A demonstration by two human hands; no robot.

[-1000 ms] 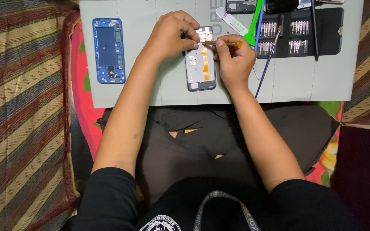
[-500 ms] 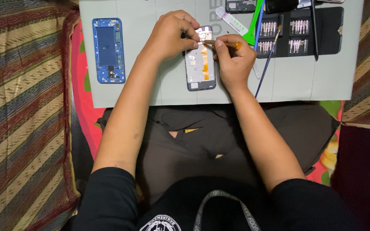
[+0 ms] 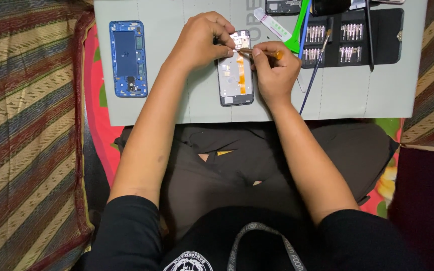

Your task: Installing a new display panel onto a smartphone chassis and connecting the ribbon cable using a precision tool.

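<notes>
An opened phone body (image 3: 235, 75) lies face down on a grey work mat (image 3: 187, 100), its orange flex cable showing. My left hand (image 3: 199, 42) rests on the phone's upper left corner and pins it down. My right hand (image 3: 273, 70) grips a small screwdriver with an orange handle (image 3: 263, 52), its tip touching the phone's top end. A blue phone frame (image 3: 128, 57) lies apart at the mat's left.
A black case of screwdriver bits (image 3: 352, 37) sits at the mat's upper right, with a green pry tool (image 3: 299, 30), a thin blue-handled tool (image 3: 313, 78) and a white strip (image 3: 273, 25) beside it. Striped fabric (image 3: 26, 135) covers the left side.
</notes>
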